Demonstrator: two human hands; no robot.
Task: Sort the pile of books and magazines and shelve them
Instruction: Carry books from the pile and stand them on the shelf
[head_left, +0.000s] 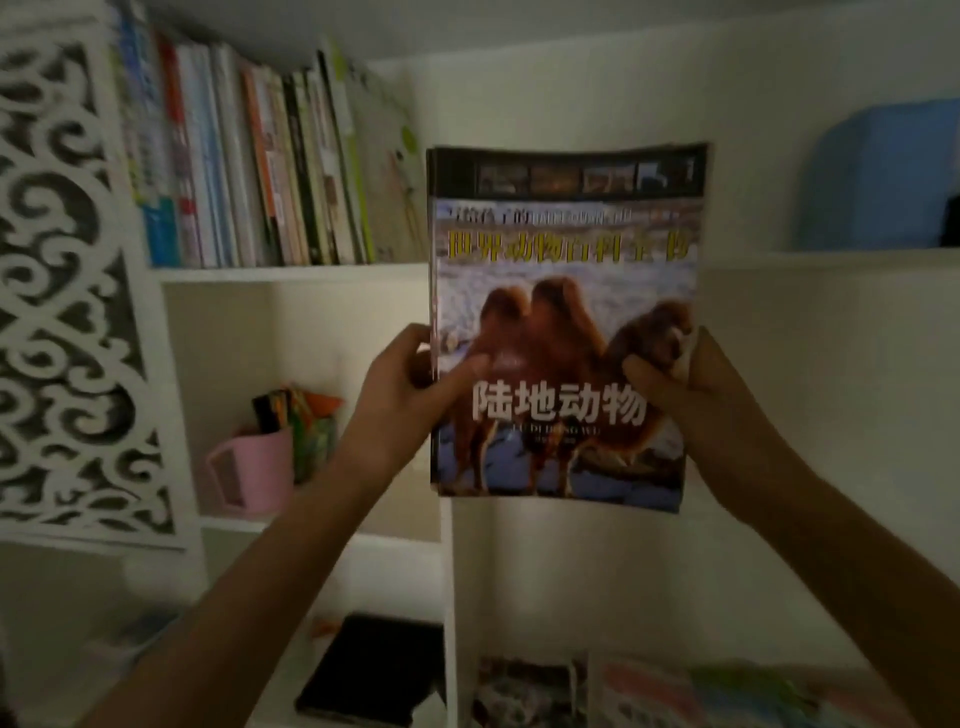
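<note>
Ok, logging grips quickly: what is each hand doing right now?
Left hand: grips the camel book at its left edge.
Right hand: grips its right edge.

The bottom edge cuts off the flat black rectangular book (371, 670) and the colourful magazines (675, 693); spine lettering on the upright shelved books (249, 166) blurs beyond reading

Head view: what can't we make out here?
- Shelved books: spine titles blurred.
- Camel book: hides the shelf behind it; how many copies both hands hold, unclear.
- Pink mug: contents too dim.
- Blue object: cut off by right edge.
</note>
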